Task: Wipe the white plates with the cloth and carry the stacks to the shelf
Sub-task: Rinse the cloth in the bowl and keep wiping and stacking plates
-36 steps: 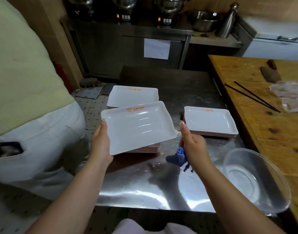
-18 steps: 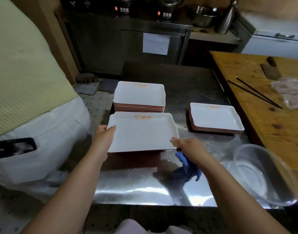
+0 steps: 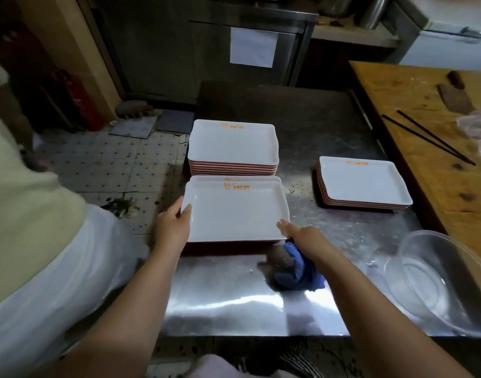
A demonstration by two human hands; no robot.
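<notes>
At the far left stands another person (image 3: 43,241) in a pale green top and white trousers, just beside the steel table (image 3: 234,309). The left hand (image 3: 172,227) grips the left short edge of a white rectangular plate (image 3: 236,211), thumb lying over the rim and fingers tucked beneath it. That plate sits on top of the near stack (image 3: 234,244), whose dark red edges show below its front rim, and it is slightly offset toward the camera from the plate under it. Behind it, nearly touching, stands a taller far stack (image 3: 232,166) of the same plates with pink-red edges. The right hand (image 3: 304,238) is at the plate's near right corner, one finger stretched out onto the rim, while the other fingers curl round a blue cloth (image 3: 296,271) that bunches under the palm and rests on the table just in front of the near stack. Further right, well apart from the hands, lies a low right stack (image 3: 363,182) of plates. A clear plastic bowl (image 3: 435,279) sits at the table's near right corner. Beyond it is a wooden counter (image 3: 424,110) bearing dark chopsticks (image 3: 427,137) and a cleaver (image 3: 456,98).
</notes>
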